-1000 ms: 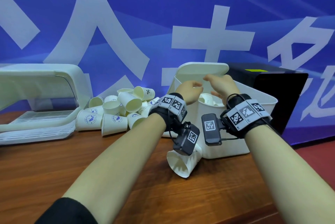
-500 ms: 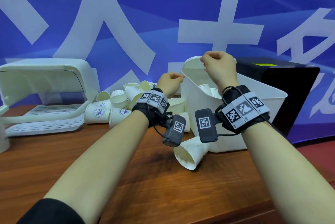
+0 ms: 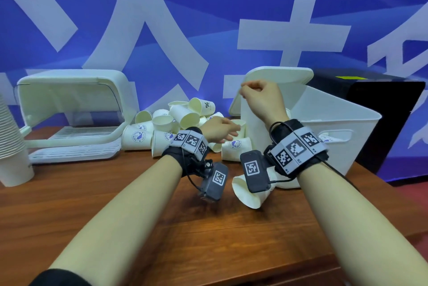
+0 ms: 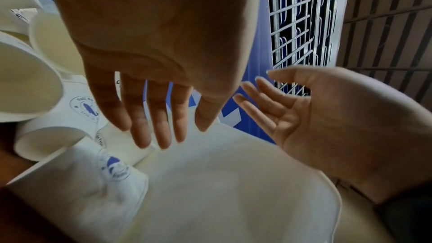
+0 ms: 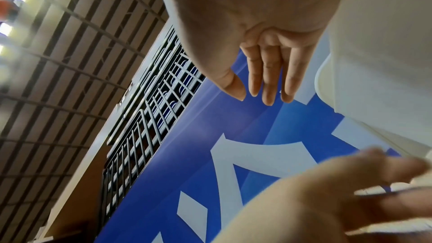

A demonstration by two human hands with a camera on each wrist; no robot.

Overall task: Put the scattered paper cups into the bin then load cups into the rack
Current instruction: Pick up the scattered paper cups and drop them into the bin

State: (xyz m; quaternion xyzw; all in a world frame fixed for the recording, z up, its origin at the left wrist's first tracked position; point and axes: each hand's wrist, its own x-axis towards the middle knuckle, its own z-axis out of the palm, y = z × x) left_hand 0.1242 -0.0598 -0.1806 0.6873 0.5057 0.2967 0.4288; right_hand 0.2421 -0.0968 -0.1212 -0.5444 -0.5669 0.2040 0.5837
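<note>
White paper cups (image 3: 162,123) lie heaped on the wooden table (image 3: 208,239), left of the bin (image 3: 335,128). I'm on the gathering step. My left hand (image 3: 220,131) reaches over the pile, fingers spread, holding nothing; my right hand (image 3: 261,98) hovers empty and loosely curled at the bin's rim. Next, grab a cup. One stray cup (image 3: 250,195) lies by the bin; the rack (image 3: 71,119) waits far left.

White cups (image 3: 139,138) bear seemingly blue round logos.
</note>
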